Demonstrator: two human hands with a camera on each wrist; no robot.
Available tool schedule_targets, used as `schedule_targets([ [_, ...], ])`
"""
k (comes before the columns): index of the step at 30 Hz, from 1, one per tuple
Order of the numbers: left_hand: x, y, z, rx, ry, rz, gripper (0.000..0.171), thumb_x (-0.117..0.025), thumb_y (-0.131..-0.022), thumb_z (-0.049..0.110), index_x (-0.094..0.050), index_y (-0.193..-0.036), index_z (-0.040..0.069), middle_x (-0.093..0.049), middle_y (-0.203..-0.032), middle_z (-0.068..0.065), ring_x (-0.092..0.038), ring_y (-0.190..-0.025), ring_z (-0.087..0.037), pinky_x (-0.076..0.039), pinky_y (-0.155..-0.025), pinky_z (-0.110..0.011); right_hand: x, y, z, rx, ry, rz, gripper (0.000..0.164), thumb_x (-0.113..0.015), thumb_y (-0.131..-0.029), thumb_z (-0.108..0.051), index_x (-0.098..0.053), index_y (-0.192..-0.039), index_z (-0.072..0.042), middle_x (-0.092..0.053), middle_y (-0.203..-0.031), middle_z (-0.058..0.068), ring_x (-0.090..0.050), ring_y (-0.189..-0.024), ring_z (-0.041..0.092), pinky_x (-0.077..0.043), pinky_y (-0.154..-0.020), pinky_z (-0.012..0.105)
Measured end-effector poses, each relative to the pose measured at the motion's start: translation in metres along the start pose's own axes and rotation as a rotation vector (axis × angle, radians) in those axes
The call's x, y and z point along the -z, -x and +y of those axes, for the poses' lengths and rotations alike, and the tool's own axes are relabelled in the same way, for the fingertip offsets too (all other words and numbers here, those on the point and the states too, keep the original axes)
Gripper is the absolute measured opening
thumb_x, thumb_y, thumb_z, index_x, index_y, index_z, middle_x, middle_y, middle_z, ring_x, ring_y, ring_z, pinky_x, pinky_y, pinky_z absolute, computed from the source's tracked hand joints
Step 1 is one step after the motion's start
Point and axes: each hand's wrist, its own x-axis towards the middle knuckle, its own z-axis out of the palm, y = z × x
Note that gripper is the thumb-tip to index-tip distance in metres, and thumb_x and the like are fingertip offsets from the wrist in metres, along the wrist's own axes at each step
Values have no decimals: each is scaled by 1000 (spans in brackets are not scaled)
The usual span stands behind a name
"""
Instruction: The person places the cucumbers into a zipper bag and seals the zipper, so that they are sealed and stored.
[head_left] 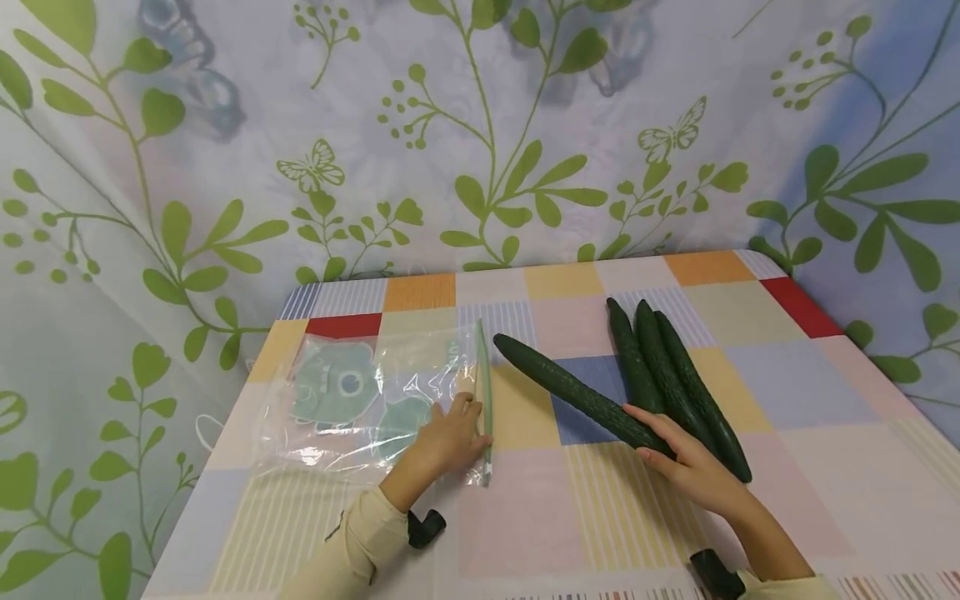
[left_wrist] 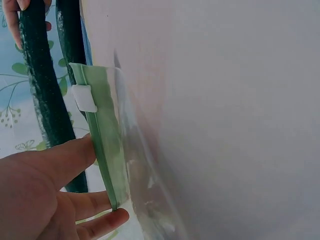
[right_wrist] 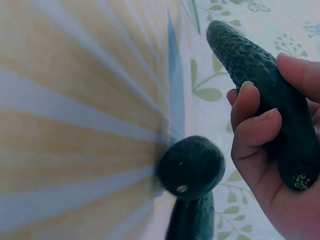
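Observation:
A long dark-green cucumber (head_left: 562,385) is gripped near its close end by my right hand (head_left: 693,467). In the right wrist view, thumb and fingers wrap around that cucumber (right_wrist: 270,95), which is raised off the table. Several more cucumbers (head_left: 686,387) lie side by side just beyond the hand. On the left, a clear slider zip bag (head_left: 420,358) with pale green print lies flat. My left hand (head_left: 450,437) holds it at the green zip edge, and in the left wrist view the fingers pinch the green strip (left_wrist: 102,145), below its white slider (left_wrist: 84,98).
A patchwork-patterned cloth (head_left: 517,525) covers the table. Behind and at the sides hangs a leaf-patterned curtain (head_left: 360,125). A black strap piece (head_left: 426,529) sits at my left wrist, and another (head_left: 714,575) at the right.

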Motion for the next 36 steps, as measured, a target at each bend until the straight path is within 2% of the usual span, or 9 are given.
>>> schedule_targets([
  [3, 0, 1, -1, 2, -5, -3, 56, -56, -88, 38, -44, -132, 8, -35, -138, -10, -43, -106, -49, -51, -63, -51, -3, -1, 2, 32, 41, -28, 53, -51, -91, -8, -34, -141, -10, -40, -137, 19, -25, -127, -5, -41, -88, 54],
  [5, 1, 2, -2, 3, -12, -11, 57, -56, -88, 39, -42, -134, 8, -34, -139, -9, -43, -106, -49, -51, -63, -52, -6, -2, 3, 53, 72, -35, 52, -53, -90, -7, -36, -139, -8, -42, -135, 16, -26, -122, -11, -45, -85, 43],
  [9, 1, 2, -2, 0, -22, -18, 59, -55, -88, 40, -39, -136, 9, -32, -140, -7, -42, -108, -48, -50, -64, -54, -8, -4, 4, 107, 105, -34, 50, -55, -89, -6, -40, -137, -5, -49, -129, 11, -36, -116, -8, -46, -83, 30],
  [14, 1, 4, -2, 8, 4, 1, 64, -54, -88, 43, -36, -139, 8, -31, -140, -7, -42, -111, -48, -50, -66, -54, -6, -7, 1, 180, 148, -56, 51, -57, -88, -8, -40, -136, -4, -54, -117, 8, -47, -101, -1, -46, -75, 27],
  [24, 12, 15, 5, 13, -32, 136, 72, -51, -88, 50, -29, -143, 8, -27, -142, -6, -39, -118, -48, -47, -75, -58, 0, -10, -8, 31, 225, -160, 56, -61, -85, -8, -41, -136, -7, -52, -126, 12, -52, -111, 32, -49, -78, 37],
  [28, 19, 21, 10, -6, -79, 221, 73, -55, -87, 46, -28, -143, 8, -27, -143, -6, -37, -120, -50, -47, -76, -58, 3, -12, -11, 1, 254, -196, 58, -61, -84, -6, -40, -137, -8, -54, -124, 14, -56, -103, 27, -49, -73, 35],
  [31, 23, 25, 11, -19, -132, 292, 73, -59, -86, 41, -28, -143, 8, -28, -142, -7, -38, -119, -51, -48, -75, -57, 6, -15, -12, -76, 266, -246, 58, -60, -85, -11, -37, -138, -8, -56, -119, 17, -59, -83, 21, -47, -65, 31],
  [33, 23, 26, 11, -27, -158, 338, 73, -63, -84, 39, -30, -142, 8, -30, -140, -7, -40, -118, -50, -48, -74, -57, 9, -17, -12, -120, 289, -261, 56, -60, -87, -16, -37, -137, -6, -55, -119, 22, -61, -84, 25, -48, -67, 36],
  [36, 22, 27, 11, -48, -194, 383, 73, -66, -81, 37, -34, -140, 8, -34, -138, -6, -46, -114, -49, -50, -70, -54, 11, -16, -8, -155, 302, -243, 55, -59, -87, -23, -40, -134, -2, -49, -127, 27, -57, -101, 40, -47, -78, 51],
])
